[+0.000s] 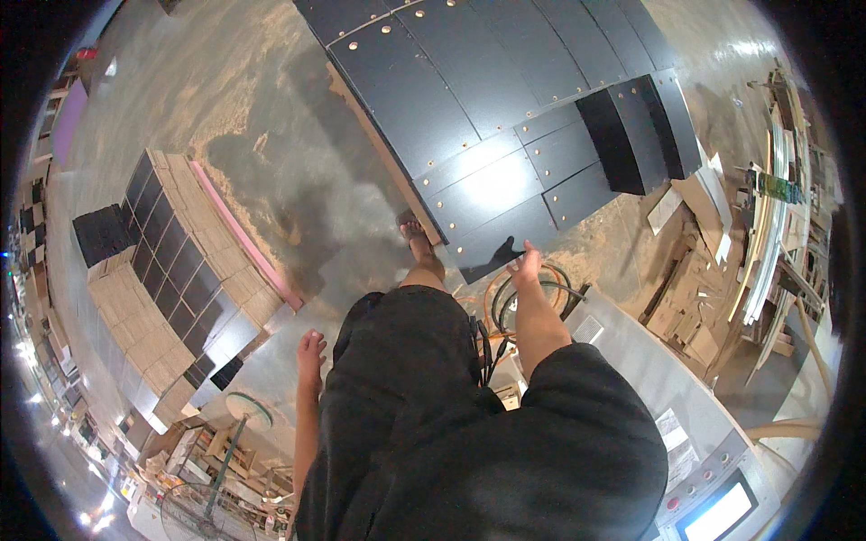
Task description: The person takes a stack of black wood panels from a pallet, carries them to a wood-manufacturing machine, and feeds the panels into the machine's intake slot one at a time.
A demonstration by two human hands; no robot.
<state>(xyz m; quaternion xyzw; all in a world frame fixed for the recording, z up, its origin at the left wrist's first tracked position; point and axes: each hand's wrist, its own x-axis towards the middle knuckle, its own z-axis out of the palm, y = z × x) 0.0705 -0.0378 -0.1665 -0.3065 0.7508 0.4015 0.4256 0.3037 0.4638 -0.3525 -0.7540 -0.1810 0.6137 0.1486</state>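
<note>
Ahead of me lies a broad layer of black panels [469, 81], with pale round holes along their edges. My right hand [525, 263] reaches out by the near corner of these panels, fingers apart and with nothing in it. Its dark shadow falls on the nearest panel [492, 243]; whether a fingertip touches the edge I cannot tell. A taller pile of black boards [627, 135] rises on the right side of the layer. My left hand [311, 349] hangs low at my left side over the floor, loosely curled with fingers a little apart, holding nothing.
Stacks of cut boards [180, 261] stand to my left, beside a pink strip [248, 239]. A machine cabinet [631, 361] with a lit screen [719, 512] is close on my right. Coiled hoses [505, 302] lie near my right hand. Board offcuts [690, 316] and a fan [203, 505] are farther out.
</note>
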